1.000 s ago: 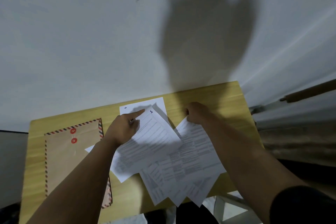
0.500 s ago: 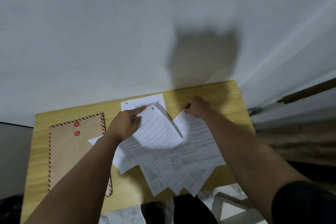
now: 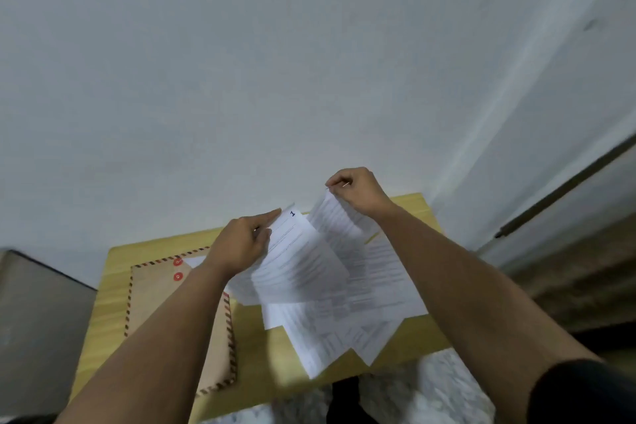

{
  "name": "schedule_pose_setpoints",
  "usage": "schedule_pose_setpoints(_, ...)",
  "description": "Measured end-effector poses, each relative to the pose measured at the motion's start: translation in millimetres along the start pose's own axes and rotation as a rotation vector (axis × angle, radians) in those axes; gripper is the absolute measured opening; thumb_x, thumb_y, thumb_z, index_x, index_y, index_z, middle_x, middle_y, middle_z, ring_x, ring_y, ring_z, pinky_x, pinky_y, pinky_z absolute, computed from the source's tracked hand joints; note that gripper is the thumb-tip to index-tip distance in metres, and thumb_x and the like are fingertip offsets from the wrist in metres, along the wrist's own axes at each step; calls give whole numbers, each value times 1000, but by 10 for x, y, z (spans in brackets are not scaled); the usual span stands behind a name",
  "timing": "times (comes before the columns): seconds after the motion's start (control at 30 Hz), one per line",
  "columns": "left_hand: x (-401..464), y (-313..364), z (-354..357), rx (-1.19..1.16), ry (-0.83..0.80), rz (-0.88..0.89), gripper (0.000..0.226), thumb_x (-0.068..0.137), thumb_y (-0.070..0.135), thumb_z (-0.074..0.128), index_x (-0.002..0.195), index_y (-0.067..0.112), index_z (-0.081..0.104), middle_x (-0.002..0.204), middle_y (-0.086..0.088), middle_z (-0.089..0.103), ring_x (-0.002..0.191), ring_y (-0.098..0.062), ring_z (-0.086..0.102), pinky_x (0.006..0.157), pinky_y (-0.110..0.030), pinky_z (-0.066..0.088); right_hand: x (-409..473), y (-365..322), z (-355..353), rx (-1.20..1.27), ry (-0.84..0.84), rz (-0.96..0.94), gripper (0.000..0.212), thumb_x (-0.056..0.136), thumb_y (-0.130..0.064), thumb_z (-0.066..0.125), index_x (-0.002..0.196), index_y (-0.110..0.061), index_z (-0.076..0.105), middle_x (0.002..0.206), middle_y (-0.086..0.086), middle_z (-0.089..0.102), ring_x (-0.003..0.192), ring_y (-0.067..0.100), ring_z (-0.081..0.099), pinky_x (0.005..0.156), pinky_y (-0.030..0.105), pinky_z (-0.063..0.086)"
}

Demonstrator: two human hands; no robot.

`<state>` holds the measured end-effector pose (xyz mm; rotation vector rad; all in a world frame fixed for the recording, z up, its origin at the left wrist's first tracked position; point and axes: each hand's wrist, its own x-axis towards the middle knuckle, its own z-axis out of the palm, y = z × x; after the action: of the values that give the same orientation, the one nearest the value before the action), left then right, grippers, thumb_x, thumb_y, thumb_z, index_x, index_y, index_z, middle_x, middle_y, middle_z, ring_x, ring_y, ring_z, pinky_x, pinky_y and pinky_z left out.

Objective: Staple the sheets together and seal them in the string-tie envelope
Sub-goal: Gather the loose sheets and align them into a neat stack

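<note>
The left hand (image 3: 242, 241) holds the top edge of a sheet marked 1 (image 3: 299, 262), fingers curled round it. The right hand (image 3: 358, 189) pinches the top corner of another sheet (image 3: 344, 231) and holds it up off the table (image 3: 261, 354). More sheets (image 3: 344, 327) lie fanned out below, their corners poking past the table's near edge. The brown envelope (image 3: 161, 299) lies flat on the left side, partly under the left arm. The far edge of the table meets a white wall (image 3: 275, 79).
</note>
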<state>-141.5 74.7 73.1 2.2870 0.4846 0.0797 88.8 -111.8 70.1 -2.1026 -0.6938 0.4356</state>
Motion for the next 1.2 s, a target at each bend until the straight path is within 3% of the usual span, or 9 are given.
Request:
schedule_pose_setpoints(0.1,-204,11,-239,8,80,35,52,102,14,56,139,51,54,56,22,61,52,-1,52,67,-26,44,-123,-507,-56,42,40,-78,13,87,-9,75,90,-21,81,86,-6,76,77,4,68,77,19,54)
schedule_pose_setpoints(0.2,-393,151,-522,6,165,106,50,101,12,55,139,46,60,71,16,69,56,-1,58,67,-25,46,-216,-969,-62,89,65,-119,10,87,-10,80,92,-19,81,85,-10,75,72,-10,64,73,9,48)
schedule_pose_setpoints(0.27,-501,255,-702,-11,205,167,50,101,9,55,142,38,61,106,29,71,90,8,69,77,-23,53,-280,-1241,-50,137,75,-133,8,87,-8,80,94,-13,81,86,-8,76,73,-11,66,74,8,47)
schedule_pose_setpoints(0.37,-615,322,-913,-17,270,233,52,100,11,56,142,41,60,137,20,66,123,-2,65,103,-35,56,-422,-1610,-26,223,54,-150,11,89,-9,78,99,-4,81,91,-1,77,75,-6,69,71,9,49)
schedule_pose_setpoints(0.53,-809,407,-1141,-47,350,259,52,99,12,56,141,43,61,137,22,65,120,-3,67,103,-36,56,-620,-2019,12,420,-127,-69,17,92,-18,75,107,-10,78,98,2,79,88,14,74,83,29,58)
schedule_pose_setpoints(0.8,-973,449,-1269,-152,414,284,50,102,10,57,144,37,60,135,33,56,111,32,50,97,0,41,-754,-2305,101,447,-259,-70,16,94,-23,73,107,-17,78,98,-1,75,90,17,68,89,38,54)
schedule_pose_setpoints(0.93,-1024,436,-1291,-170,417,288,50,102,12,58,143,40,60,136,35,58,116,26,52,102,-8,44,-782,-2339,160,432,-286,-63,15,94,-25,72,106,-18,78,100,4,76,91,20,67,84,38,51)
schedule_pose_setpoints(1.07,-1113,453,-1302,-163,407,297,51,101,13,59,139,48,60,114,56,53,111,30,52,93,-1,45,-832,-2361,177,427,-305,-35,15,96,-24,70,107,-17,78,98,4,76,89,20,67,77,33,51)
schedule_pose_setpoints(1.2,-1151,439,-1312,-87,396,288,58,100,13,58,136,60,56,126,40,61,110,20,59,93,-17,53,-879,-2370,154,467,-355,45,13,96,-20,71,106,-16,78,100,6,75,93,22,65,81,35,53)
